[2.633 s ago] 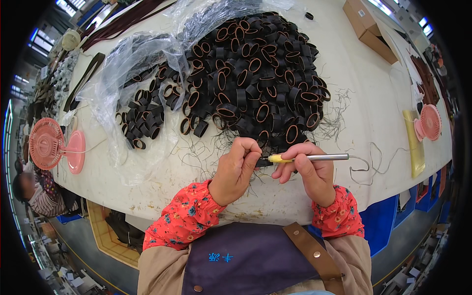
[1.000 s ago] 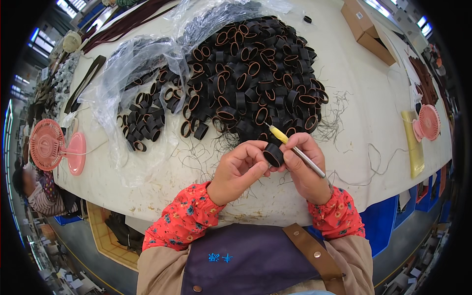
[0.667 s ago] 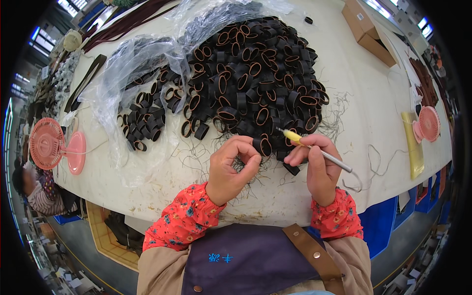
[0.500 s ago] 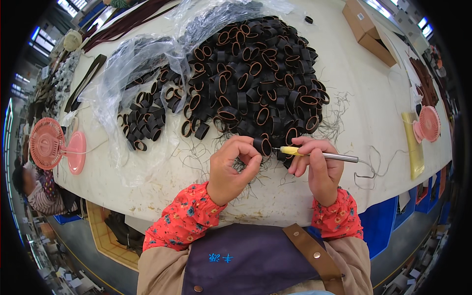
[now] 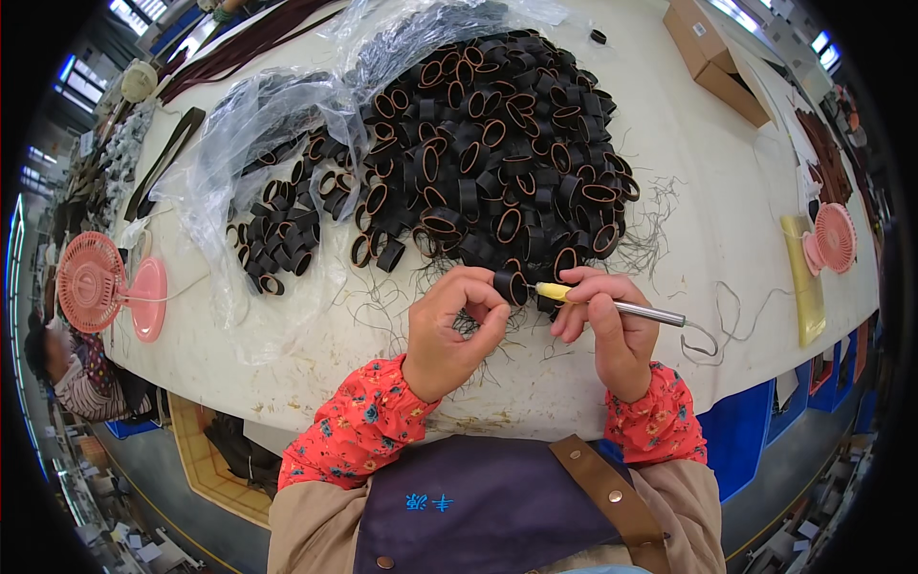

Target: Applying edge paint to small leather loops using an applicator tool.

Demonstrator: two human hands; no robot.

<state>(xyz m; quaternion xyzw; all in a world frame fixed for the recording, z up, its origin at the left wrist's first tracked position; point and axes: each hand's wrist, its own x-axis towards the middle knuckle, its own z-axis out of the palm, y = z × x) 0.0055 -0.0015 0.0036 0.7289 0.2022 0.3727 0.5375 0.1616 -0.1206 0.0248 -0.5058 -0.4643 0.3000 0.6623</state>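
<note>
- My left hand [image 5: 449,330] pinches one black loop [image 5: 510,285] by its rim, fingers curled tight around it, just above my knuckles.
- My right hand [image 5: 607,330] grips a thin tool [image 5: 612,304] like a pen; its yellow tip sits right beside the loop, its metal shaft runs out past my right fingers and a cord trails from its end.
- The loop is a short band, black outside, tan inside, slightly squashed into an oval between my fingertips.
- Just beyond both hands lies the big pile [image 5: 497,153] of the same loops, so I judge most of the work is left.
- Further off to my left a smaller heap [image 5: 292,225] lies on clear plastic [image 5: 239,143]; whether those are finished I cannot tell.
- Loose dark threads [image 5: 650,230] litter the table [image 5: 727,191] around the pile, which I take as trimmings from loops already handled.
</note>
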